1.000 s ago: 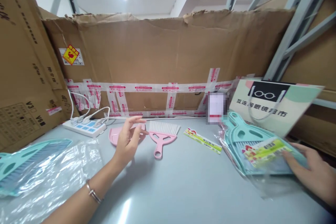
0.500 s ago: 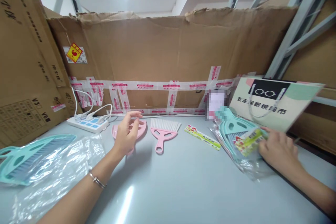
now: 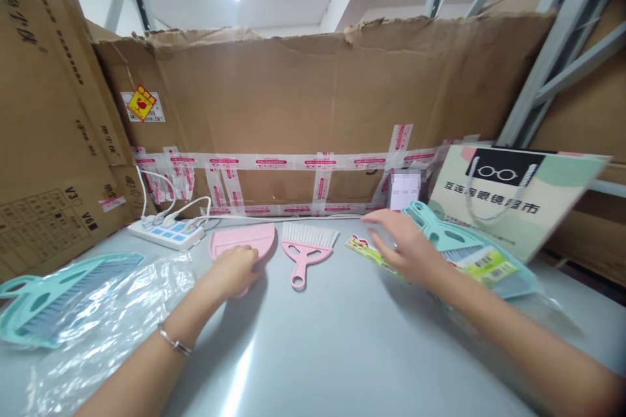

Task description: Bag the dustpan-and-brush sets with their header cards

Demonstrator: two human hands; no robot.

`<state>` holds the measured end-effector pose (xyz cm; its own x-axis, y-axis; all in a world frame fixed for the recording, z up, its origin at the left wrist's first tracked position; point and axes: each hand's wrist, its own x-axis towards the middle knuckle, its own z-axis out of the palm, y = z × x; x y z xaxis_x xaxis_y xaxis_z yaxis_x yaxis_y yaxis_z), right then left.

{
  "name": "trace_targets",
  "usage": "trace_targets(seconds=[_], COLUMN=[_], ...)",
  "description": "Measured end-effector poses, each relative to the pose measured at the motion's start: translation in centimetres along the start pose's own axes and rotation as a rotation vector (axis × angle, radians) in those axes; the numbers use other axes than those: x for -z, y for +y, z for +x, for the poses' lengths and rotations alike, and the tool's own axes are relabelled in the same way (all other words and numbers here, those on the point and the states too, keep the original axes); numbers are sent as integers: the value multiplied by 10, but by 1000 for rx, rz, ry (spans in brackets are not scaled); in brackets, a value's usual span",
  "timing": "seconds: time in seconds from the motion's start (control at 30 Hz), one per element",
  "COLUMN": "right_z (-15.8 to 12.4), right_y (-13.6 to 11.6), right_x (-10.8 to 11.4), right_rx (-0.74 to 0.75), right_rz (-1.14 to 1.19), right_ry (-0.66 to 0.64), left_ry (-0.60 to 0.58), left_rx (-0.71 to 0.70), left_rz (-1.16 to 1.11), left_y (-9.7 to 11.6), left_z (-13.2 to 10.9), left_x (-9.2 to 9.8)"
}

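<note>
My left hand (image 3: 233, 270) is curled over the near edge of a pink dustpan (image 3: 244, 239) on the grey table; its fingers look closed on the pan's handle. Just right of it lies a pink hand brush (image 3: 306, 249) with white bristles. My right hand (image 3: 403, 246) reaches flat, fingers spread, over a yellow-green paper label (image 3: 364, 249) lying on the table; it holds nothing. To the right of that hand sits a teal dustpan and brush set (image 3: 464, 254) in a clear bag.
A white power strip (image 3: 166, 233) with cables sits at the back left. Another teal brush set (image 3: 53, 293) and clear plastic wrap (image 3: 105, 322) lie at the left. A paper shopping bag (image 3: 513, 199) leans at the right. Taped cardboard walls (image 3: 313, 111) enclose the table.
My left hand dropped from the air onto the pink dustpan. My right hand left the bagged teal set and moved left over the paper label.
</note>
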<state>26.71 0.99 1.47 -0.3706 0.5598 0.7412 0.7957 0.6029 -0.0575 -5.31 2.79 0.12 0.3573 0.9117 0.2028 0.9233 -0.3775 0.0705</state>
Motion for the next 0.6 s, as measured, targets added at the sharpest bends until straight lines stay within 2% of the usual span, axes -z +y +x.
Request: trace_targets(seconds=[0.07,0.17,0.23,0.3,0.4,0.47,0.53,0.6], right_z=[7,7,5,5,8,9,7,4], right_y=[-15,-26,-26,-23,-20,-23,-31,-41], right_x=[-22,-41,-42,-38,-33,-32,-32,-33], right_rx=[48,-8,-136,-333,-606,-698,-740,-760], right_rz=[50,160,271,400,672,942,1242,1434], right_ry=[-125,-174,-134,-65,18,5,-159,-432], left_ry=[102,308,441,568,720,736,685,624], left_rx=[-45,-49,-38,-70,-222,-356,-475,-546], left_rz=[138,275,280,243,159,61,-52,-140], left_y=[1,-5,-10,-13,-8,2,13,22], left_z=[-4,-6,-6,-5,-3,-3,-4,-5], left_x=[0,15,31,44,51,48,41,35])
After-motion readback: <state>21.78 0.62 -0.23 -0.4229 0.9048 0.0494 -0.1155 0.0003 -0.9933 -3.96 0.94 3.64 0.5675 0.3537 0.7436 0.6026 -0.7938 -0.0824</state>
